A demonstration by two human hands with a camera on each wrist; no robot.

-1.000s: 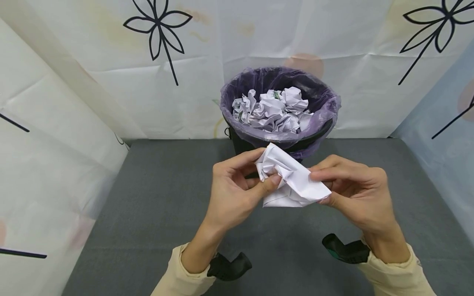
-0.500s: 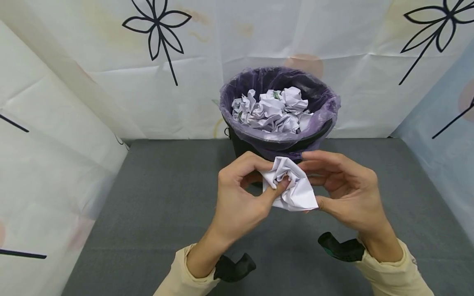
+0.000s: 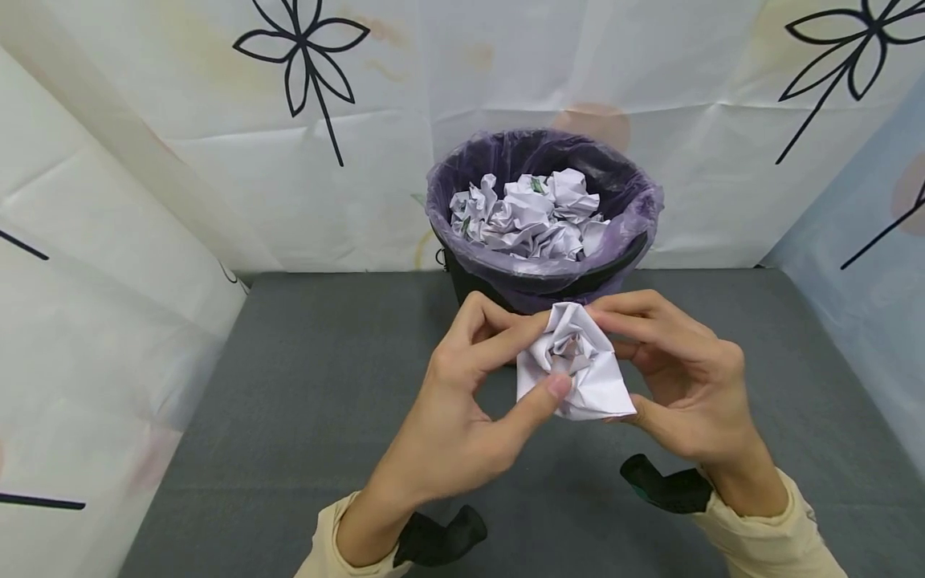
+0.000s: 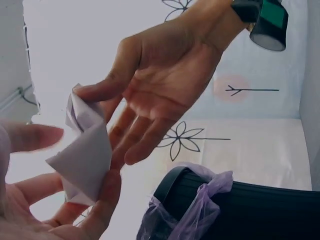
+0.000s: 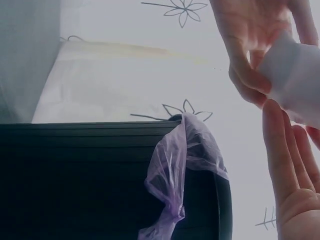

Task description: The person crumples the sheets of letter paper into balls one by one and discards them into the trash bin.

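Between both hands is a folded white paper, puckered into a small rosette at its middle, with pointed corners. My left hand holds its left side, fingers at the back and upper edge, the thumb at the puckered middle. On the other side my right hand holds the paper, thumb at the lower right corner and fingers at the upper right edge. In the left wrist view the paper stands with its folds edge-on, the left fingers under it. The right wrist view shows only part of the paper, overexposed.
Behind the hands stands a black bin with a purple liner bag over its rim. Several crumpled white papers lie inside. A grey tabletop lies below, with patterned white cloth around it.
The paper has gone from a longer, flatter fold to a more compact shape with a puckered middle. The right hand has moved slightly left; the left thumb has slid down across the front.
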